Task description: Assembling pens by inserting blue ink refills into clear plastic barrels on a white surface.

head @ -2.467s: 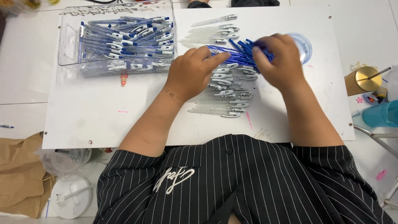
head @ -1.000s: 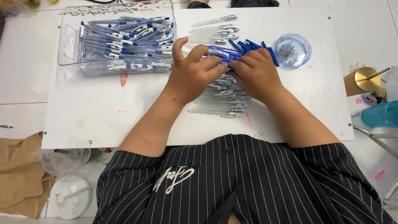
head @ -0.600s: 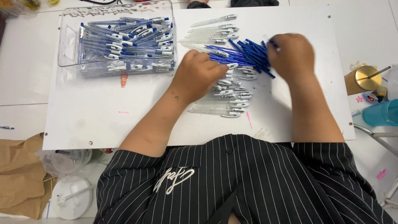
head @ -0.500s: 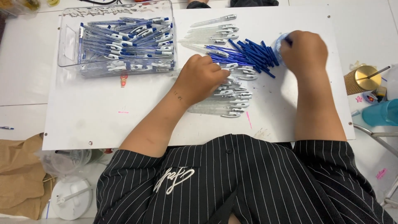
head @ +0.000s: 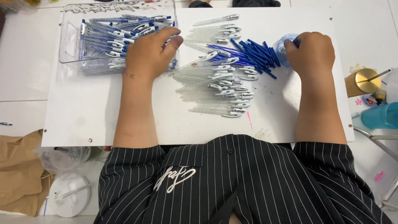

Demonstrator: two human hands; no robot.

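Blue refills (head: 253, 52) lie between left hand (head: 150, 52) and right hand (head: 310, 52).

White board (head: 124, 124) on pale tabletop (head: 25, 83)

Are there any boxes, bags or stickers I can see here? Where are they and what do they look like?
Clear plastic tray: top left of the white board, rectangular, filled with blue-and-white pens; the left hand rests on its near edge.
Small round clear tub: top right, bluish, under the right hand.
Brown paper bag: bottom left, crumpled.
Pen barrels: centre, clear, with small dark printed bands.
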